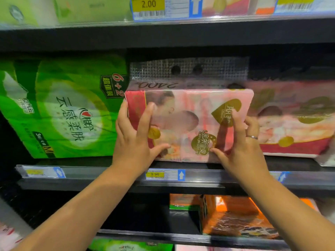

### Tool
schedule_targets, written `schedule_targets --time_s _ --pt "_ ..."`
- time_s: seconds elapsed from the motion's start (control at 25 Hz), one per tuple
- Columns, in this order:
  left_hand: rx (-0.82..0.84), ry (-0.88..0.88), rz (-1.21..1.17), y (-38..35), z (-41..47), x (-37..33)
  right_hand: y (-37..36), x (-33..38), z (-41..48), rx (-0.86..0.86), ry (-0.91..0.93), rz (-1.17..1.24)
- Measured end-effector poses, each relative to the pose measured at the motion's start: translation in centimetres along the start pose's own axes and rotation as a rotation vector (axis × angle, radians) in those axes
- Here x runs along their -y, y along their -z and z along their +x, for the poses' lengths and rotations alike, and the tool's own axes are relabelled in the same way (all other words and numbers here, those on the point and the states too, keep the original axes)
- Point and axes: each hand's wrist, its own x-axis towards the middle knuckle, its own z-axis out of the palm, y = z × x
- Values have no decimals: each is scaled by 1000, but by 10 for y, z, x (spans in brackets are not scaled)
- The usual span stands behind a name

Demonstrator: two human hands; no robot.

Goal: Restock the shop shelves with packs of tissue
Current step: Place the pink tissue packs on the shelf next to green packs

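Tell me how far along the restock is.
Done: the green pack and far pink pack stand on the middle shelf. In hand: left hand presses, right hand grips the near pink pack between them. To do: lower shelf shows dark space beside orange packs.

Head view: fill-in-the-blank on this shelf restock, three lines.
1. The left hand and right hand are on a ____ tissue pack.
2. The big pack left of it is ____.
3. The ring is on the ____ hand.

Missing words: pink; green; right.
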Motion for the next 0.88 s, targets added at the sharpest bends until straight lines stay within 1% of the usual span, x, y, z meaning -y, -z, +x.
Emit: schedule_targets --time_s 0.08,0.12,0.2,0.28,0.32,0.44,0.52,0.64,0.72,0.76,0.8,0.88 --pt "83 -33 154 -5 1 0 -1 -3 11 79 34 -66" --pt "90 -45 215 -8 4 2 -2 -3 19 97 22 -98" --pt "72 -99 329 -13 13 7 -7 -4 28 38 22 -263" --pt "59 -198 417 -17 21 12 -15 -7 27 -72 86 -418" --pt "71 -264 456 -20 23 14 -18 -8 25 -99 133 -463" --pt "165 -439 524 -29 28 11 -32 -8 29 -53 279 -548" --pt "168 -441 545 -36 31 7 -39 -8 41 -38 311 -611" --pt "140 -422 579 -46 34 4 -44 -10 49 -68 345 -660" --pt "96 -424 585 -54 35 7 -51 -8 50 -112 455 -662" --pt "83 -435 582 -57 35 10 -53 -7 53 -108 495 -652" --pt "81 -447 573 -60 37 13 -54 -6 56 -77 508 -647" --pt "127 -458 553 -62 45 18 -54 -7 63 36 454 -639"
